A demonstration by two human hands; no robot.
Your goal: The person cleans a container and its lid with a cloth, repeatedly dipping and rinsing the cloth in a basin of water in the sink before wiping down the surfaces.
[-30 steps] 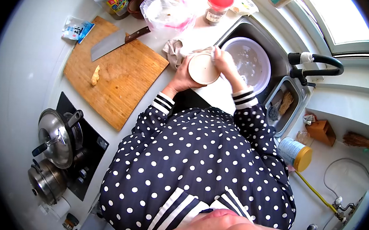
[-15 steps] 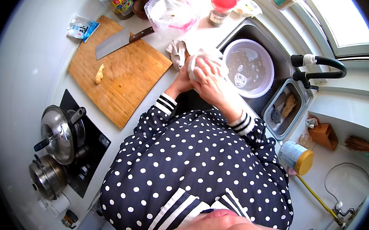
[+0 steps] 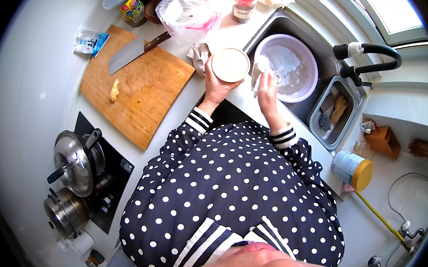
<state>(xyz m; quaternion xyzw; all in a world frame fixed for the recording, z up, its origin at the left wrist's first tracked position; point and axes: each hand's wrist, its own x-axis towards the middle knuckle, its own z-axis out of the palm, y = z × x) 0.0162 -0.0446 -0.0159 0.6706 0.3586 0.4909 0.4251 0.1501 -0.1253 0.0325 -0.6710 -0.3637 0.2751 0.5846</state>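
Observation:
My left hand [image 3: 216, 89] is wrapped round the side of a round container [image 3: 231, 65] with a flat, pale cream top and a tan rim. I cannot tell whether that face is a lid or a base. To its right, beside the basin, my right hand [image 3: 267, 95] grips a crumpled white cloth [image 3: 259, 73], held apart from the container. Behind my left hand, a greyish rag [image 3: 198, 57] lies on the counter. A lilac basin [image 3: 313, 73] of cloudy, sudsy water stands in the sink, just right of the cloth.
On the left, a wooden cutting board [image 3: 149, 97] carries a cleaver [image 3: 127, 58] and a piece of ginger [image 3: 114, 91]. A plastic bag [image 3: 187, 12] and a red-lidded jar [image 3: 243, 6] stand behind. A black faucet [image 3: 373, 50] arches at the right. Pots [image 3: 67, 212] stand by the stove.
My hands have separated. The right hand has drawn the white cloth off to the right, and the round container in my left hand now shows uncovered. The view has shifted slightly.

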